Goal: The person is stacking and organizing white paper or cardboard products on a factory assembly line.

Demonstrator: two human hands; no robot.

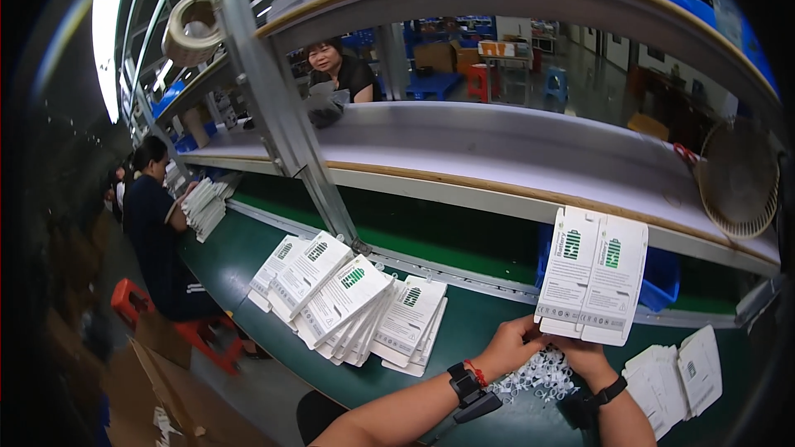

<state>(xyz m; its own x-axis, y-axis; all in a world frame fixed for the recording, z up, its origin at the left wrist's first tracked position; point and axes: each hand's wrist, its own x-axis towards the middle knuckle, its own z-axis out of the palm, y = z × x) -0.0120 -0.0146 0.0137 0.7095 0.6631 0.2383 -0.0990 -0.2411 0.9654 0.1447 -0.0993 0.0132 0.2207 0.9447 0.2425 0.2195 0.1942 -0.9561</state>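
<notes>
My left hand [515, 345] pinches the lower left edge of a flat white carton [592, 273], up over the green counter [476, 319]; my right hand [583, 357] meets its lower edge, fingers hidden, grip untellable. Small white pieces [542, 376] lie below. A large carton pile [344, 302] lies left, a smaller pile [658, 385] right.

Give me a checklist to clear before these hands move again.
1. White printed card raised off the green table: ok, with the left hand and right hand at its lower edge.
2. Printed side facing the camera: ok.
3. Exact finger grip: cannot tell; the card hides some fingers.
4. Small white plastic pieces close by: ok, piled just below the hands.
5. Left-side cartons squared up: not ok, overlapping unevenly.
6. Right-side cartons squared up: not ok, fanned out.
</notes>
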